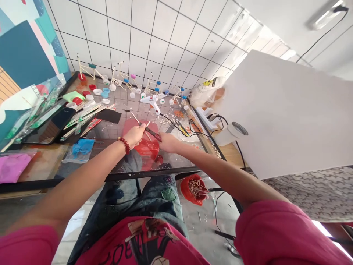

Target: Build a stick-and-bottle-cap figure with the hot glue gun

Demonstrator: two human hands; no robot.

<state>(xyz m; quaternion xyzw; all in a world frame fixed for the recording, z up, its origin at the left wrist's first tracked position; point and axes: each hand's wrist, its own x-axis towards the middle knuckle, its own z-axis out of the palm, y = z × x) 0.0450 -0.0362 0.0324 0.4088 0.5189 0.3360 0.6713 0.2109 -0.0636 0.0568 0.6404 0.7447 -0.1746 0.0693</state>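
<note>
My left hand [135, 136], with a red bead bracelet [124, 144] at the wrist, is closed in a pinch on a thin wooden stick [135, 117] whose end points up and left. My right hand [168, 142] grips the reddish end of a slim dark tool [151, 131]; its exact kind is too small to tell. The tool's far end meets my left fingertips at the stick. Both hands hover over a translucent red sheet [147, 149] on the glassy tabletop. Part of another pale stick [148, 124] shows just behind the tool.
Behind stand several stick figures with coloured bottle caps [127, 80]. A white glue gun [151, 101] lies ahead, its cord running right. Left are wooden sticks [82, 117], a black card [109, 116] and a blue packet [82, 146]. A red bin [194, 189] stands below right.
</note>
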